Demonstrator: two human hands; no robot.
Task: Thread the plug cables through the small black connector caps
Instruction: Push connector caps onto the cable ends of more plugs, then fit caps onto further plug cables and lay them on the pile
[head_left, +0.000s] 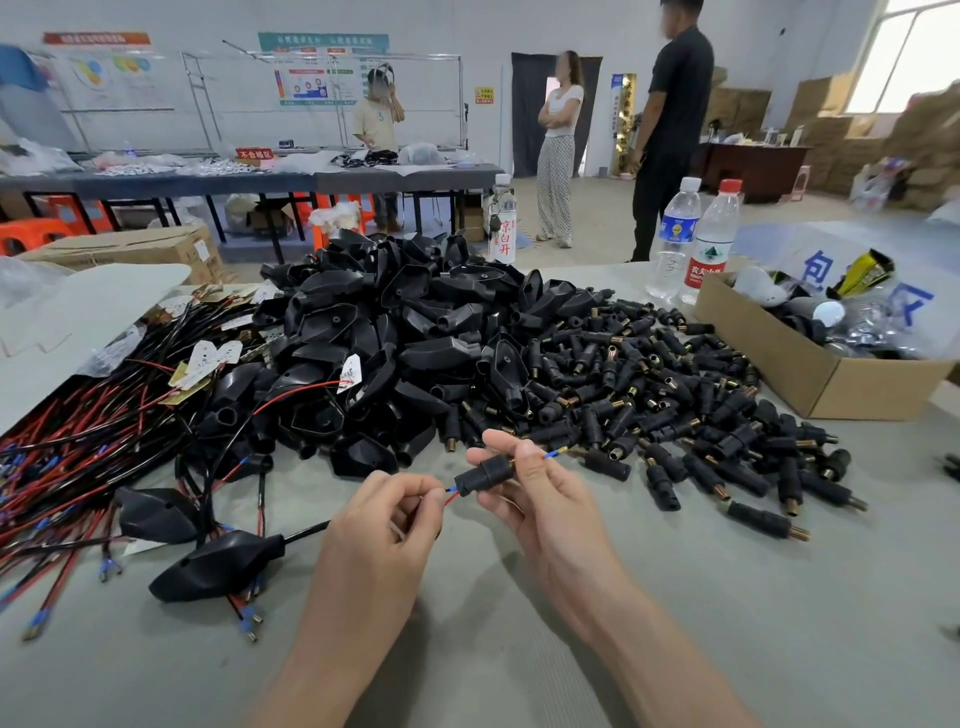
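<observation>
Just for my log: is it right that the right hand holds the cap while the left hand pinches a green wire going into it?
Not quite: the head view shows a red wire, not green. The right hand holds the cap; the left hand pinches the wire.

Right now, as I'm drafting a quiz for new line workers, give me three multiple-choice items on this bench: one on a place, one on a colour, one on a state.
1. The cardboard box stands: A) on the floor B) right of the loose connector caps C) at the table's left edge.
2. The cap of the bottle nearest the box is: A) red B) green C) black.
3. The connector cap in the right grip is: A) lying on the table B) split in two C) held up with wire showing at both ends.
Key: 1 B, the box sits at the pile's right edge; 2 A, its top is red; 3 C, blue-sleeved wire shows at each end.
</observation>
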